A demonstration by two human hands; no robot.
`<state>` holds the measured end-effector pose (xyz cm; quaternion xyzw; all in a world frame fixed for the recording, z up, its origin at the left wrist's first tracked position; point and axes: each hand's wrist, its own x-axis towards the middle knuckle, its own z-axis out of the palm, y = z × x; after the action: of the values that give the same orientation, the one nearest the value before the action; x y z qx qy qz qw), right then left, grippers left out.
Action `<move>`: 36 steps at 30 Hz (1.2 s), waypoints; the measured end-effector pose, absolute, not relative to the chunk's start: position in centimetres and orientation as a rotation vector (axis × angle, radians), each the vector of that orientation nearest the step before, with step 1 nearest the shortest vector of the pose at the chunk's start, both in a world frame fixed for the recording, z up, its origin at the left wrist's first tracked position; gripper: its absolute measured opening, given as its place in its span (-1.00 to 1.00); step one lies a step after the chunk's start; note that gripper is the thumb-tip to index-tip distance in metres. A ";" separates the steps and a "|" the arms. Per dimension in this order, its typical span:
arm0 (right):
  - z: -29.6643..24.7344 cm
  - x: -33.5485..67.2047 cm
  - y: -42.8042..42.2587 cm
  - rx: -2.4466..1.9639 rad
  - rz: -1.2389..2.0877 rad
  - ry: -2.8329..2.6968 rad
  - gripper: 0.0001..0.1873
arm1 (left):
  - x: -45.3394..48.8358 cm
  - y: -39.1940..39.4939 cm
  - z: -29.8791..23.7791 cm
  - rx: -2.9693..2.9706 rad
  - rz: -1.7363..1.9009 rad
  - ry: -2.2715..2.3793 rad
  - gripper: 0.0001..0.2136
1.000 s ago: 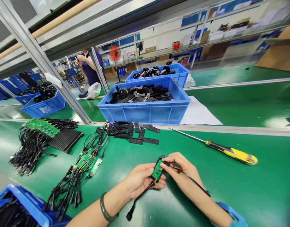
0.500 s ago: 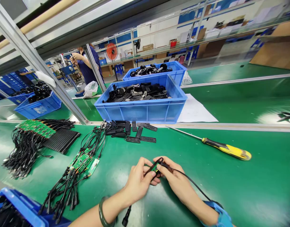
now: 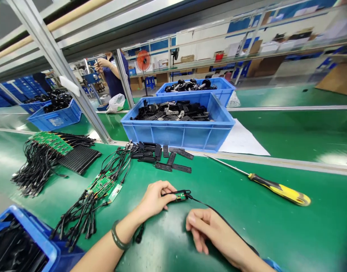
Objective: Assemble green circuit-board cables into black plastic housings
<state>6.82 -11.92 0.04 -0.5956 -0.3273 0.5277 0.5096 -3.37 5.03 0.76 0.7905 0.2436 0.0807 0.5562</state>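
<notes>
My left hand (image 3: 159,195) is closed on a small circuit board (image 3: 180,196) seated in a narrow black casing, just above the green bench. From the casing's right end a black cable (image 3: 208,207) runs past my right hand toward the wrist. A cable end with a black connector (image 3: 139,235) hangs below my left wrist. My right hand (image 3: 203,228) is apart from the casing, to its lower right. Its fingers are loosely bent and somewhat apart, with nothing visible in them.
A yellow-black screwdriver (image 3: 279,189) lies at right. Black cover pieces (image 3: 171,158) lie before a blue bin (image 3: 177,134) of similar parts. Wired circuit boards (image 3: 101,185) and another bundle (image 3: 51,142) lie at left. A blue crate (image 3: 53,249) stands lower left. A person (image 3: 115,75) stands beyond.
My right hand has let go of the board and casing and moved down and right. My left hand has shifted slightly up and left, keeping hold. The camera view has turned slightly.
</notes>
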 end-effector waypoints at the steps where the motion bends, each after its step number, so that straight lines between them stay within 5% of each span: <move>1: -0.2 6.9 -12.2 -1.467 1.147 -0.904 -0.57 | -3.5 5.5 0.8 1.932 0.159 0.566 -0.82; 5: -1.4 8.2 -12.4 -1.728 0.194 -1.390 -0.81 | -3.6 6.2 0.9 2.236 0.206 0.424 -0.85; 7: -1.9 9.1 -12.2 -1.820 -0.015 -1.485 -0.80 | -3.6 6.2 0.9 2.340 0.217 0.363 -0.85; 19: -2.3 10.2 -11.9 -1.844 0.357 -1.220 -0.70 | -3.5 6.2 0.0 2.387 0.142 0.410 -0.85; 26: -1.5 9.9 -11.7 -1.842 0.191 -1.405 -0.81 | -3.5 6.2 0.0 2.385 0.129 0.416 -0.85; 36: -2.1 10.7 -12.5 -1.724 -0.248 -1.903 -0.69 | -3.3 6.1 -0.1 2.404 0.102 0.435 -0.84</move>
<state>10.71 -12.53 -2.05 -0.6420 -0.7088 -0.0924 0.2773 -3.31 6.06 -0.09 0.9242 0.1672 0.0393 0.3411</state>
